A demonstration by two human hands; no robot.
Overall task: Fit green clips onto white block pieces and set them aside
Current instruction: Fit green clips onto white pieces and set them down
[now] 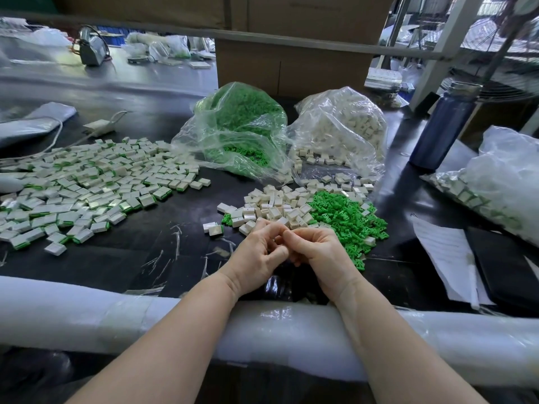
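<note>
Between the two curled hands, just in front of the loose piles, something small is being worked: the left hand (258,252) and the right hand (313,252) meet fingertip to fingertip with fingers bent inward, but whatever they pinch is hidden, so I cannot tell whether a clip and a block are held there or only one of them. Just beyond the knuckles lies the working stock: a heap of bare white block pieces (280,207) touching a heap of loose green clips (347,220) on its right, with two or three pieces (213,228) lying apart to the left. Well off to the left spreads a broad finished pile (87,185) of white blocks showing green edges, which suggests the job is well under way. Much seems left, though: behind the heaps an open clear bag of green clips (242,126) sits bulging, and beside it a second clear bag of white blocks (344,126) spills onto the black table (180,205). At far right another clear bag (495,182) holds white pieces, some apparently with green, beside a dark bottle (446,126) and papers (446,258).
</note>
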